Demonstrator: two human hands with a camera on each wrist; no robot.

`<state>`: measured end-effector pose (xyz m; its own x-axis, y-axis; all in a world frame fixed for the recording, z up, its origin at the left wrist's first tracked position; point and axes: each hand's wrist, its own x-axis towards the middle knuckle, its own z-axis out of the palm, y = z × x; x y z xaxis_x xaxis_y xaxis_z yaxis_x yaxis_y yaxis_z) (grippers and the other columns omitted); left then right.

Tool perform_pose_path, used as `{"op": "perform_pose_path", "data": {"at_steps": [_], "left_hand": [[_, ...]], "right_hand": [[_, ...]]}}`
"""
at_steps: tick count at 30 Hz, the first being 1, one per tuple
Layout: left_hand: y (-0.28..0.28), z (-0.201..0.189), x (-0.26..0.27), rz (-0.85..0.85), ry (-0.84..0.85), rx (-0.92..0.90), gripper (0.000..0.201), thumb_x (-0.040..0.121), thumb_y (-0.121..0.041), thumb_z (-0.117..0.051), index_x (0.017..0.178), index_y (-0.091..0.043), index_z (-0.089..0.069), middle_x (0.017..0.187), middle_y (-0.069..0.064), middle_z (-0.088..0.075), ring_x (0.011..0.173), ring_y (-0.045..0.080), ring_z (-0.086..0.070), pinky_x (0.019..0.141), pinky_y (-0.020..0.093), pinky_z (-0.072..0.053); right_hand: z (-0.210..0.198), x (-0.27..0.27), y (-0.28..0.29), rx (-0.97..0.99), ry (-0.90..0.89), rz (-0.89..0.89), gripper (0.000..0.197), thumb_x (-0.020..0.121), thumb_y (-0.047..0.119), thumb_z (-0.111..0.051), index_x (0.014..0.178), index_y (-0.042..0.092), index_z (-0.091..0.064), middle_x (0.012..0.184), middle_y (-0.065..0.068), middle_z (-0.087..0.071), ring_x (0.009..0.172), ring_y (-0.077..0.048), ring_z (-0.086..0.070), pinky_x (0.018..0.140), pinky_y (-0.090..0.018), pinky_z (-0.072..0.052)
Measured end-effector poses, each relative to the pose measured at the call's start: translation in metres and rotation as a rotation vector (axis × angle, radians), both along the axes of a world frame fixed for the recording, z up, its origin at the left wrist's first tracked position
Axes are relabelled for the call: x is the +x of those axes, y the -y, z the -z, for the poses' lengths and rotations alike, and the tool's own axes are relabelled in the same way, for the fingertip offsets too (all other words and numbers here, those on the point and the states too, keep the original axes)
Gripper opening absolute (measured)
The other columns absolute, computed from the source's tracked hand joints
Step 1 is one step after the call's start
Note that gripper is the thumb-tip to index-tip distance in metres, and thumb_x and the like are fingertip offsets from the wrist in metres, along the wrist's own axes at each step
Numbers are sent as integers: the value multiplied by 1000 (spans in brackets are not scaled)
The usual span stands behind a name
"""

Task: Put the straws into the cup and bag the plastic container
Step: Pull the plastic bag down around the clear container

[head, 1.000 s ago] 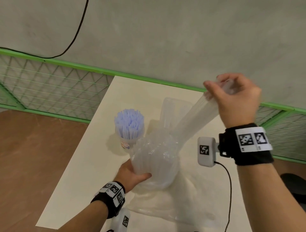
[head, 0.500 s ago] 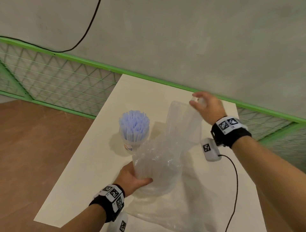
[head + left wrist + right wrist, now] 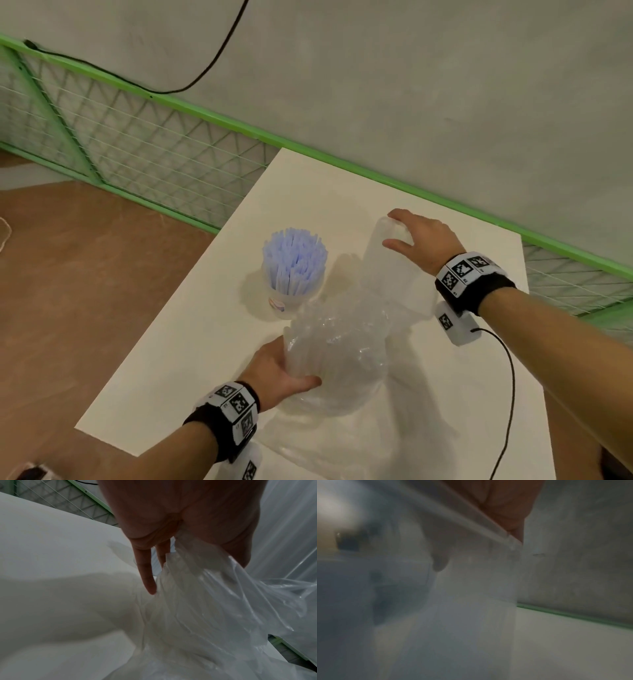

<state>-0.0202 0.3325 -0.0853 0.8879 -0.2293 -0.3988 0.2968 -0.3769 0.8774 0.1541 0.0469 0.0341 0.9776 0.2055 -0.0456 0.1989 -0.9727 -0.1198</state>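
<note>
A clear cup (image 3: 286, 306) stuffed with pale blue straws (image 3: 294, 260) stands on the white table (image 3: 191, 363). Right of it a tall clear plastic container (image 3: 390, 281) stands upright. My right hand (image 3: 404, 233) grips its top edge; in the right wrist view one finger (image 3: 439, 561) shows through the container's wall (image 3: 479, 581). A crumpled clear plastic bag (image 3: 339, 356) lies in front of the container, bunched up. My left hand (image 3: 291, 363) holds its bunched side, thumb curled over the plastic; in the left wrist view the bag (image 3: 214, 601) hangs from the fingers (image 3: 147, 582).
The bag's loose end spreads over the table's near right part (image 3: 394, 445). A black cable (image 3: 510, 377) runs from my right wrist camera across the table. A green mesh fence (image 3: 137, 154) and a grey wall stand behind; brown floor lies to the left.
My right hand, which held the bag's edge up high, has come down and forward onto the container's top. The bag has slumped lower. My left hand has kept its hold.
</note>
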Motion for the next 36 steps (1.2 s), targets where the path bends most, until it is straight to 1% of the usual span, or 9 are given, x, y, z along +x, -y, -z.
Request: {"op": "perform_pose_path", "data": {"at_steps": [3,8,14,18,21,24,27,31,36], "left_hand": [[1,-1,0,-6,-4,5,57,58,-38,-90,108,-35,-61,97,-15,-72,90,-6,-66,80,10,-49],[3,-2,1,-1,3,21,57,61,-36,-89,111,-32,-61,94,-16,-72,87,-11,-65,75,5,-48],[3,0,0,3,10,41,58,60,-41,-88,111,-38,-61,97,-20,-70,90,-9,-64,82,13,-50],[4,1,-1,-6,9,36,56,59,-42,-88,106,-42,-58,99,-18,-71,93,-4,-66,87,20,-53],[4,2,-2,-7,12,48,57,58,-44,-87,107,-42,-58,99,-18,-71,94,-3,-66,88,21,-53],[4,1,-1,0,25,61,57,59,-44,-87,108,-42,-58,99,-19,-70,94,-3,-65,87,21,-53],[4,-1,-1,15,44,71,52,60,-44,-86,100,-49,-54,99,-21,-68,95,-3,-64,88,20,-52],[4,0,-2,13,50,77,51,59,-46,-86,97,-52,-52,99,-21,-68,96,-2,-64,88,21,-52],[4,1,-1,19,64,89,52,60,-46,-86,99,-51,-51,98,-23,-66,95,-4,-63,85,15,-49]], "right_hand": [[0,6,0,-126,37,-26,51,94,59,-44,136,31,-40,131,0,-60,105,-34,-62,84,-42,-48],[2,9,0,-213,-57,-79,73,84,75,-43,144,40,-21,144,5,-48,105,-33,-64,83,-45,-51],[10,17,-1,-92,-57,6,53,89,70,-44,126,32,-44,119,0,-65,100,-32,-62,77,-39,-45],[14,19,2,77,-45,121,31,93,49,-48,115,27,-53,103,-11,-67,85,-33,-57,72,-36,-44],[12,20,4,169,-119,109,42,87,51,-46,124,32,-50,115,-8,-66,97,-35,-60,82,-39,-48],[5,23,-4,118,-208,84,55,88,61,-53,135,35,-42,129,0,-59,112,-33,-57,94,-44,-47],[9,24,-12,2,-134,96,51,90,64,-46,131,33,-46,127,-2,-61,110,-32,-58,88,-40,-47],[19,24,-15,55,-85,168,26,92,47,-48,112,34,-56,115,-5,-65,99,-34,-59,79,-35,-42],[14,28,-4,264,-70,32,24,98,30,-50,118,27,-63,114,-2,-70,106,-28,-61,89,-36,-49]]}}
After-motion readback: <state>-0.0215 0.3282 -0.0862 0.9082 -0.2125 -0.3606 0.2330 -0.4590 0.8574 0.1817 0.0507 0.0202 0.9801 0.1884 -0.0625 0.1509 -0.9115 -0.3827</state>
